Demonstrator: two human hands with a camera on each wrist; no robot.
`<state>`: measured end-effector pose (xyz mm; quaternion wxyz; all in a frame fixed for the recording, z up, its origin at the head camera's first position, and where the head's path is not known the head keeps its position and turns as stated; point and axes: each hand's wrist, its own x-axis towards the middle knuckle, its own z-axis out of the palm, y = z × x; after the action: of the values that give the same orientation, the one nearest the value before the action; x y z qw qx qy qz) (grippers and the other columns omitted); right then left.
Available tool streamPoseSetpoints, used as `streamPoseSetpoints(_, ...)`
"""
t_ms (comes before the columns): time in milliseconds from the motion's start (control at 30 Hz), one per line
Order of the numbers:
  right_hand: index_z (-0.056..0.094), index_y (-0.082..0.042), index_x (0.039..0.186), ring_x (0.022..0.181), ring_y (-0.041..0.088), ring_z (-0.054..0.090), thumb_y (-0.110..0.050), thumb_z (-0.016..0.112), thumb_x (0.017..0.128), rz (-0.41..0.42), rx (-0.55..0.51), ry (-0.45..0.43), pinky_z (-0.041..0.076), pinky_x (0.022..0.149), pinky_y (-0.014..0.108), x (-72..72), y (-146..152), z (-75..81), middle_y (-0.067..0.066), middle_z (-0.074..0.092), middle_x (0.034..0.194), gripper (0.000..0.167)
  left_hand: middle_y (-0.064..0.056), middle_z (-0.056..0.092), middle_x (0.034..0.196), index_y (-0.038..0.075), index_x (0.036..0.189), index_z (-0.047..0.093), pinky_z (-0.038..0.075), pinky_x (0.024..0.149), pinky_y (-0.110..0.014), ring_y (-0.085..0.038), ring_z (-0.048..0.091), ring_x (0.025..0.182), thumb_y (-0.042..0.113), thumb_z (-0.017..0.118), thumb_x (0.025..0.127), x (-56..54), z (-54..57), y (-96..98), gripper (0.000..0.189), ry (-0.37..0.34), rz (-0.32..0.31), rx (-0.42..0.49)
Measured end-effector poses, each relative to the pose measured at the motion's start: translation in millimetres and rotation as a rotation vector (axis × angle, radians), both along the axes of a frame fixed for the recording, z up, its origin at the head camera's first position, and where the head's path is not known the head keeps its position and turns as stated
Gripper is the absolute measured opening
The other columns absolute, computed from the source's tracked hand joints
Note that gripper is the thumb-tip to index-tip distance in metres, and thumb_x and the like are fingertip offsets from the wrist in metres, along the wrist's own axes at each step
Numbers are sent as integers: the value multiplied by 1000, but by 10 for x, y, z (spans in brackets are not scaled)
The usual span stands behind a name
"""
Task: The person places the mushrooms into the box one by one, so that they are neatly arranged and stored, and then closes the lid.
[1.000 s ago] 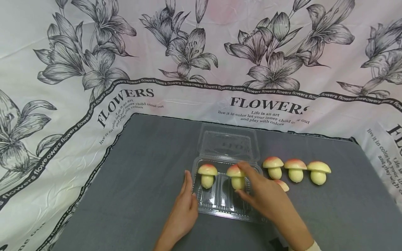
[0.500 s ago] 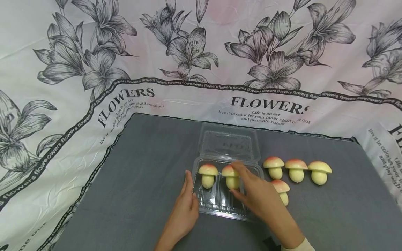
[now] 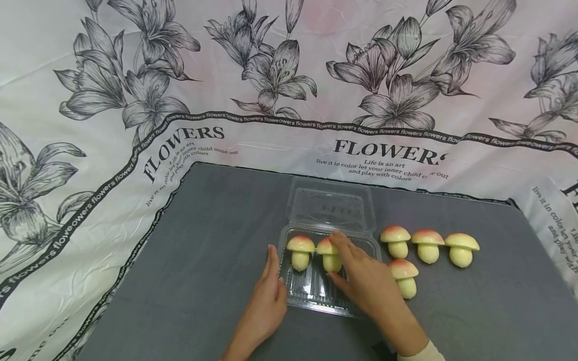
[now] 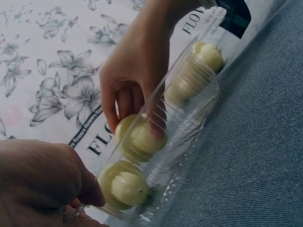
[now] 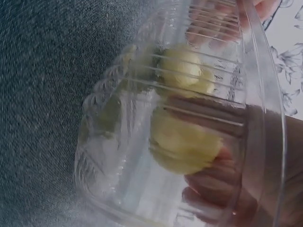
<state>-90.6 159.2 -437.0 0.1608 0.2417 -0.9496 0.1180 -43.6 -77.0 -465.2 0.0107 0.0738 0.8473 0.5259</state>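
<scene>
The right hand [image 3: 368, 281] grips a toy-like mushroom [image 3: 331, 255] with a red and yellow cap, thumb at the stem and fingers over the cap. That mushroom stands in a clear plastic clamshell box [image 3: 311, 307], close beside another mushroom [image 3: 300, 253] at the box's left end. The left hand [image 3: 266, 296] lies along the left edge of the box, fingers straight. In the left wrist view, the left thumb [image 4: 90, 189] touches the rim, and both mushrooms show through the clear wall. The right wrist view shows the gripped mushroom [image 5: 184, 142] through the plastic.
Right of the box, three mushrooms stand in a row, the farthest right one [image 3: 461, 249] included. A further mushroom [image 3: 405, 278] stands nearer, partly behind the right hand. The raised clear lid [image 3: 331, 203] lies back behind the box. A flowered cloth [image 3: 271, 145] borders the grey table [image 3: 180, 281].
The right hand has slid the gripped mushroom leftward within the box, up beside the first one. A mushroom outside the box is less covered by the right hand. The left hand has stayed put.
</scene>
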Motion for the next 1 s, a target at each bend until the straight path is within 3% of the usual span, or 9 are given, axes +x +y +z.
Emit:
streamPoseSetpoints(300,53,-9,149,103,35,76,-34,96,78,-41,25,-23,55,52,43,29,-55,-32,10,62,151,87,-16,3,176,6,169,1,17,126,-53,-29,12,160,-5,43,107,4,-15,1,75,-9,-5,8)
streamPoseSetpoints(500,55,-6,149,105,35,76,-36,97,77,-44,59,14,60,60,46,29,-77,-58,12,64,148,89,-17,4,176,5,168,1,17,126,-51,-29,13,160,-5,43,106,-7,-13,4,76,-3,-1,1)
streamPoseSetpoints(1000,55,-4,153,105,36,76,-44,94,79,-79,126,-7,60,57,43,46,-112,-89,14,60,152,92,-19,5,175,4,168,2,17,126,-51,-31,14,160,-6,44,106,-8,-3,12,76,5,2,-3)
